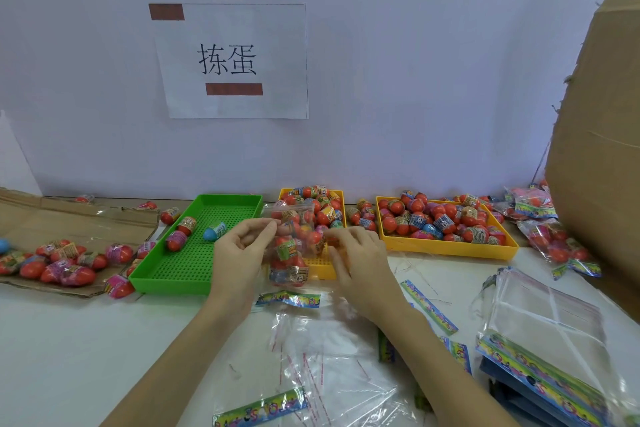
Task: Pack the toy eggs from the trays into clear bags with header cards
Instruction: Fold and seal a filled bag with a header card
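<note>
The person is holding a clear bag (292,246) of toy eggs upright between both hands at the centre of the head view, above the near end of the middle yellow tray (320,270). The left hand (239,246) is pinching the bag's upper left edge between thumb and curled fingers. The right hand (356,253) is sitting at the bag's right side with its fingers bent toward the plastic; whether it is actually gripping the bag cannot be told, since the fingertips are blurred.

At about ten o'clock from the bag, a green tray (194,267) is holding three eggs, among them a blue egg (214,231). At two o'clock, a second yellow tray (450,246) is lying heaped with red eggs. At nine o'clock, a flattened cardboard sheet (69,222) is carrying a loose cluster of eggs.

At six o'clock from the bag, a header card (289,298) is lying flat on the white table (86,340), and beyond it, nearer the person, empty clear bags (332,367) are lying spread. At four o'clock, a stack of empty bags with cards (543,340) is resting near the table's edge. At three o'clock, filled bags (554,246) are piling against a tall cardboard box (602,149). A paper sign (232,61) is hanging on the wall at twelve o'clock.
</note>
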